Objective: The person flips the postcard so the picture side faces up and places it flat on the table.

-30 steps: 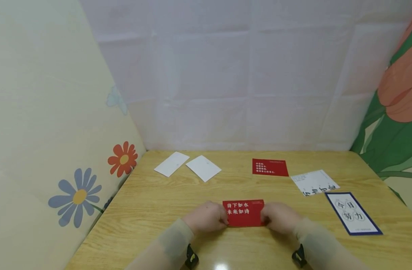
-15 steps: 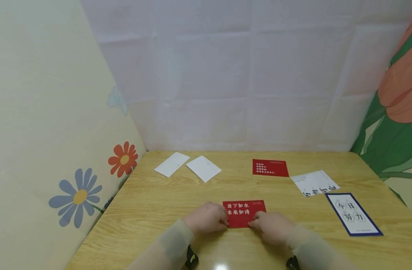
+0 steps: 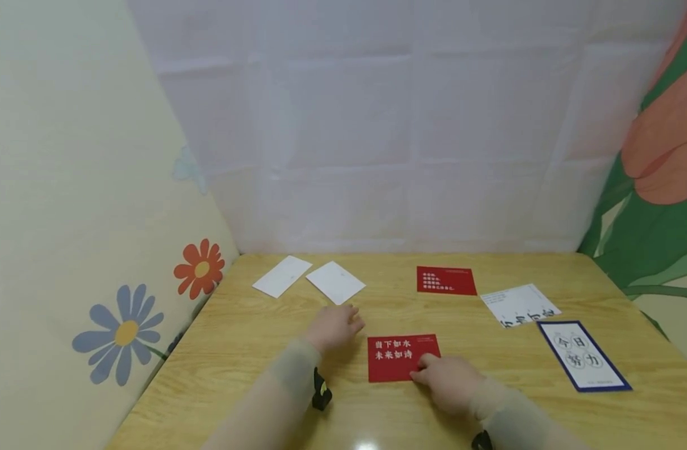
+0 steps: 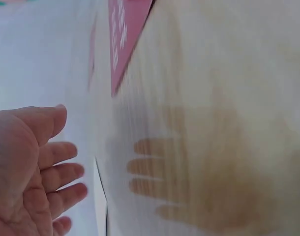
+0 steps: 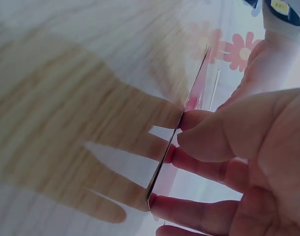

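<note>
Head view: the left hand (image 3: 334,325) has let go, fingers loose, moving toward the white card (image 3: 335,282); the right hand (image 3: 447,382) alone pinches the red card (image 3: 402,357), raising its edge.

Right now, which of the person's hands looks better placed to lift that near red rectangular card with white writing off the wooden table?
Probably the right hand: its thumb and fingers already pinch the near red rectangular card at its corner. The left hand is open, off the card, nearer the white cards.

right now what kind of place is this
Probably a small tabletop recording booth, not a lived-in room: a wooden table strewn with cards, such as the red card, closed in by a white sheet and flower-print panels.
</note>
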A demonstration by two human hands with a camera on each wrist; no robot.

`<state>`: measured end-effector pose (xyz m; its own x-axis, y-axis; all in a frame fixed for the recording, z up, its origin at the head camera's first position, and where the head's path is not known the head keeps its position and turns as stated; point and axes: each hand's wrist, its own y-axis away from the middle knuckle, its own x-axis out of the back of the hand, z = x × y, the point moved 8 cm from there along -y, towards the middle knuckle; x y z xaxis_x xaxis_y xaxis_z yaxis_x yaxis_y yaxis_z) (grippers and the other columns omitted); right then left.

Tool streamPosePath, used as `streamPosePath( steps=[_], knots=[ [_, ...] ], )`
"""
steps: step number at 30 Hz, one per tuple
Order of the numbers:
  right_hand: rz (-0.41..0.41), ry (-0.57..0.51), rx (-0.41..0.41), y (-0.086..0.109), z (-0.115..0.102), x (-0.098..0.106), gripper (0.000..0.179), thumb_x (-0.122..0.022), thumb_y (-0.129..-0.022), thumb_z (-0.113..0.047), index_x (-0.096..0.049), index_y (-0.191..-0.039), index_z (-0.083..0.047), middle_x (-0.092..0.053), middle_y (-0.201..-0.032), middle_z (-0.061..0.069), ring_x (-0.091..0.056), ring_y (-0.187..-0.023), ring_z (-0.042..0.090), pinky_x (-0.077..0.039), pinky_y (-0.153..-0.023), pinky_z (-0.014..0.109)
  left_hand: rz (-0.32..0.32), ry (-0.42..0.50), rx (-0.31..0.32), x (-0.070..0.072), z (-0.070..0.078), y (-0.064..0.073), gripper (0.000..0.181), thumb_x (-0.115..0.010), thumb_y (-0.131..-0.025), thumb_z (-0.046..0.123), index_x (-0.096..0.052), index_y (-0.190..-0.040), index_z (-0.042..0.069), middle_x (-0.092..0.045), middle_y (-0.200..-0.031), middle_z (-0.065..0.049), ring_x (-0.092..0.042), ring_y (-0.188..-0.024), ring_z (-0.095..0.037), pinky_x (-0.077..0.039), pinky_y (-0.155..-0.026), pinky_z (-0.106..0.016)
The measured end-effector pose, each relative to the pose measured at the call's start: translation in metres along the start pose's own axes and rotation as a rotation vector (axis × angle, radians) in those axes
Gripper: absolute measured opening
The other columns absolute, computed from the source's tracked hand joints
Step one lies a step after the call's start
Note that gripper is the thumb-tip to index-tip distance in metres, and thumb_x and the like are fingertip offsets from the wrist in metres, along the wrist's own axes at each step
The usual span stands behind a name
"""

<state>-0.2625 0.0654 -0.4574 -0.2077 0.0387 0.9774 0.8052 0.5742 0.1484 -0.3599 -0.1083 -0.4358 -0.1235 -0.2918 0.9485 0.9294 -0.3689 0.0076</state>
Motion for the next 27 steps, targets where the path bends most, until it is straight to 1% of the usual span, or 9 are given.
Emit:
streamPosePath(
  steps=[4,7,12,18,23,27],
  knots=[
    [-0.004,0.007,-0.004,-0.001,0.001,-0.003,0.031,-0.062,-0.092,-0.014,-0.069,-0.121,-0.023,-0.056,-0.103,0.000,-0.061,-0.086,0.019,-0.051,-0.079,0.039,-0.010,-0.055,0.081,0.000,-0.017,-0.010,0.057,-0.051,-0.099,0.037,-0.046,-0.139,-0.003,-0.043,-0.144,-0.021,-0.038,-0.134,-0.037,-0.020,-0.112,-0.054],
    [-0.010,0.001,-0.009,-0.001,0.002,-0.003,0.032,-0.062,-0.092,-0.014,-0.068,-0.121,-0.023,-0.056,-0.104,0.000,-0.061,-0.087,0.019,-0.051,-0.080,0.040,-0.014,-0.054,0.132,0.000,-0.027,-0.014,0.061,-0.050,-0.099,0.040,-0.042,-0.142,-0.003,-0.038,-0.147,-0.021,-0.032,-0.138,-0.036,-0.016,-0.113,-0.055],
    [-0.020,-0.005,-0.018,-0.001,0.001,-0.001,0.033,-0.061,-0.092,-0.013,-0.068,-0.122,-0.024,-0.056,-0.103,-0.001,-0.061,-0.087,0.018,-0.051,-0.081,0.040,-0.017,-0.059,0.175,-0.001,-0.037,-0.019,0.063,-0.051,-0.098,0.041,-0.040,-0.144,-0.001,-0.037,-0.148,-0.020,-0.032,-0.138,-0.035,-0.012,-0.112,-0.057],
    [-0.031,-0.006,-0.027,-0.002,0.002,-0.002,0.033,-0.061,-0.092,-0.014,-0.068,-0.123,-0.025,-0.057,-0.106,0.000,-0.061,-0.090,0.019,-0.051,-0.082,0.040,-0.030,-0.106,0.187,-0.001,-0.039,-0.022,0.062,-0.052,-0.097,0.041,-0.042,-0.142,0.000,-0.040,-0.147,-0.020,-0.035,-0.136,-0.035,-0.012,-0.111,-0.059],
    [-0.043,-0.012,-0.037,-0.002,0.003,-0.003,0.033,-0.061,-0.092,-0.015,-0.067,-0.123,-0.025,-0.057,-0.109,0.000,-0.062,-0.093,0.020,-0.050,-0.083,0.041,-0.052,-0.183,0.153,-0.003,-0.039,-0.022,0.053,-0.050,-0.098,0.039,-0.052,-0.135,0.002,-0.047,-0.142,-0.017,-0.039,-0.134,-0.035,-0.015,-0.110,-0.061],
    [-0.042,-0.015,-0.039,-0.002,0.003,-0.002,0.033,-0.062,-0.092,-0.015,-0.066,-0.124,-0.025,-0.057,-0.108,0.000,-0.061,-0.092,0.020,-0.050,-0.083,0.040,-0.061,-0.222,0.132,-0.004,-0.041,-0.017,0.048,-0.049,-0.098,0.038,-0.055,-0.133,0.006,-0.048,-0.141,-0.013,-0.037,-0.134,-0.035,-0.015,-0.110,-0.061]
  ],
)
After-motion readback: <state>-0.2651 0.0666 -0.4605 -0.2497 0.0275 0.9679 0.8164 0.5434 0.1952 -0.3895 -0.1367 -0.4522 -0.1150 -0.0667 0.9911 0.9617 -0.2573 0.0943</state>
